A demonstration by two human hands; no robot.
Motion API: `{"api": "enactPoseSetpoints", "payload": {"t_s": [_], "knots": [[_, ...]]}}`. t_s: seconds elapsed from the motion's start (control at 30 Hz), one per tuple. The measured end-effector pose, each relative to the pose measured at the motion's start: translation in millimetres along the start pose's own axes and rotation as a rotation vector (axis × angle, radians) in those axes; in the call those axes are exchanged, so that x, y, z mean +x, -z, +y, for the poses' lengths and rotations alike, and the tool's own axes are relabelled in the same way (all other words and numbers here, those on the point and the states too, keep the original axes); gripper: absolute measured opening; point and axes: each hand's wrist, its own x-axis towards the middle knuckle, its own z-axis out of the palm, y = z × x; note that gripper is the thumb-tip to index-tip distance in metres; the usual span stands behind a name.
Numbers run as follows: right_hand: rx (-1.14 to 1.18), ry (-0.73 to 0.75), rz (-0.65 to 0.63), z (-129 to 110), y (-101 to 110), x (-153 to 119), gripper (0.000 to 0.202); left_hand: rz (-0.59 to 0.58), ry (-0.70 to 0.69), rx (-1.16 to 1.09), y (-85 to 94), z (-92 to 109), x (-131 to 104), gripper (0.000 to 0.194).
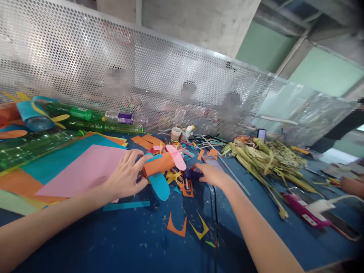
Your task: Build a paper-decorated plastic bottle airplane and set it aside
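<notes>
My left hand (125, 176) is closed at the near end of a paper airplane (159, 165), thumb and fingers to either side of it. The airplane has an orange tube body, blue wings and pink rounded blades at its far end. My right hand (212, 175) has its fingers wrapped round a dark blue glue gun (193, 174), partly hidden by the fingers; a black cord (215, 204) trails down from there. Orange and yellow paper scraps lie beneath and between my hands. A cut orange scrap (178, 226) and a yellow scrap (201, 227) lie nearer me.
Coloured paper sheets (82, 170) lie under my left forearm. Green plastic bottles (36, 146) and a blue paper-wrapped bottle (32, 113) are at the left. Dried husks (256, 159) and a magenta power strip (304, 212) occupy the right. Behind stands a perforated metal screen (159, 64); another person's hand (352, 185) is far right.
</notes>
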Motion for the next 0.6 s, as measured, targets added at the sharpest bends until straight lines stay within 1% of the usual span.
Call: {"api": "enactPoseSetpoints", "payload": {"t_s": [0.07,0.13,0.2,0.27,0.37,0.43,0.5,0.6], "knots": [[-0.019,0.007,0.041,1.5,0.1,0.6,0.046,0.066,-0.045,-0.008,2.0,10.6,-2.6,0.051],[-0.043,0.017,0.099,3.7,-0.4,1.3,0.046,0.125,-0.119,-0.018,2.8,22.7,-6.6,0.046],[-0.039,0.025,0.144,6.2,-3.3,3.8,0.048,0.144,-0.226,-0.024,1.8,34.2,-11.8,0.038],[0.015,0.021,0.165,9.0,-8.8,8.8,0.049,0.123,-0.314,-0.047,-0.8,43.1,-17.7,0.031],[0.105,-0.010,0.206,14.1,-19.0,18.7,0.048,0.057,-0.398,-0.079,-6.3,51.0,-26.0,0.028],[0.119,-0.029,0.230,17.5,-24.4,23.6,0.044,0.018,-0.425,-0.103,-9.5,53.9,-30.1,0.027],[0.120,-0.045,0.247,19.8,-27.0,25.5,0.038,-0.010,-0.424,-0.131,-11.3,56.7,-33.0,0.027],[0.120,-0.077,0.282,16.4,-24.8,23.8,0.035,-0.045,-0.432,-0.178,-11.3,62.1,-35.4,0.026]]}}
